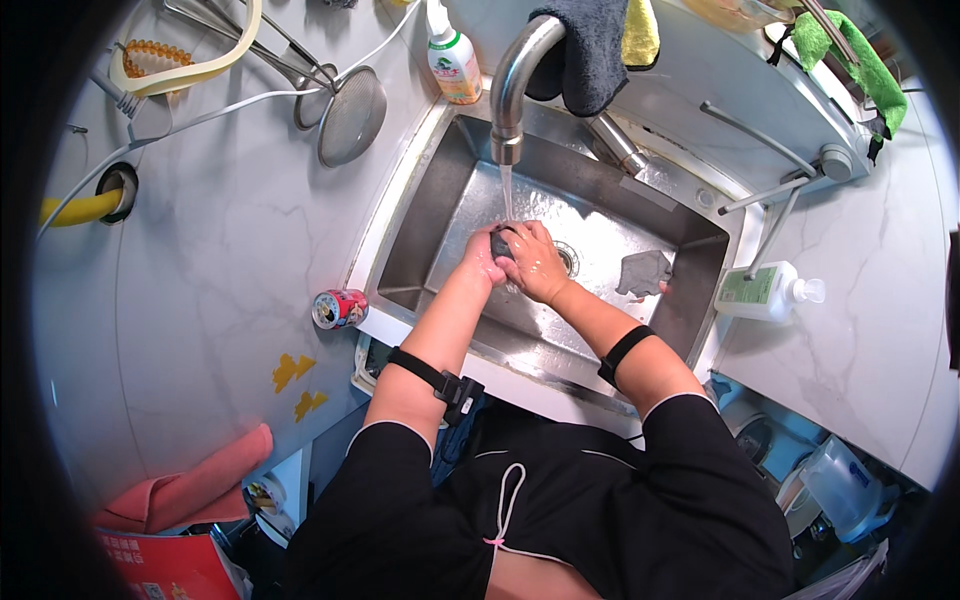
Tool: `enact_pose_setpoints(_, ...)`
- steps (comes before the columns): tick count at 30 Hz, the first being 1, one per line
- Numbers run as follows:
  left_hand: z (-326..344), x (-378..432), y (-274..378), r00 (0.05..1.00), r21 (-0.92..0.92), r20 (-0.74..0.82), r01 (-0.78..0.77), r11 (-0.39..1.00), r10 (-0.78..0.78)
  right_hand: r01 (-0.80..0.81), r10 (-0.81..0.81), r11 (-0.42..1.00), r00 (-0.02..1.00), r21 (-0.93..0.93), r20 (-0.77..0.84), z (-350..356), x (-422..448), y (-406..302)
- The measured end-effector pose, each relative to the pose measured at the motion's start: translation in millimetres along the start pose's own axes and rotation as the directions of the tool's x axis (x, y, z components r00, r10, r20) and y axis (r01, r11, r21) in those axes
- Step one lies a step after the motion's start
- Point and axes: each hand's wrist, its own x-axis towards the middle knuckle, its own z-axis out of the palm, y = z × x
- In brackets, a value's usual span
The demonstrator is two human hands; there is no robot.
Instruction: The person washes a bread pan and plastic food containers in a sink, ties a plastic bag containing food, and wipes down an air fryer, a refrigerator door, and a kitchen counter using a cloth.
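Observation:
Over the stainless steel sink (420, 247), my left hand (484, 256) and my right hand (536, 262) come together around a dark grey item (502, 244), perhaps a wet cloth; the fingers hide much of it. Water (507, 191) runs from the curved metal faucet (513, 82) onto or just behind the hands. Both hands are wet. A grey cloth piece (643, 273) lies in the right part of the basin, with something reddish at its edge. Part of the drain (564, 259) shows beside my right hand.
Dark cloths (596, 60) hang over the faucet's base. A spray bottle (454, 64) stands behind the sink's left corner. A red can (340, 309) is at the left rim, a white pump bottle (757, 292) at the right. Mesh strainers (352, 116) hang at upper left.

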Motion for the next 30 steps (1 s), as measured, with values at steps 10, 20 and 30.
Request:
enact_pose_setpoints(10, 22, -6, -28, 0.852, 0.559, -0.354, -0.138, 0.817, 0.386, -0.756, 0.714, 0.556, 0.647, 0.346, 0.266, 27, 29, 28)
enact_pose_setpoints(20, 30, -22, 0, 0.955, 0.03, 0.012, -0.295, 0.955, 0.295, -0.437, 0.713, -0.105, 0.593, 0.893, 0.374, 26, 18, 22)
enact_pose_setpoints(30, 38, -13, -24, 0.921, 0.021, 0.074, -0.384, 0.923, 0.382, -0.614, 0.642, 0.758, 0.762, 0.221, -0.082, 17, 49, 4)
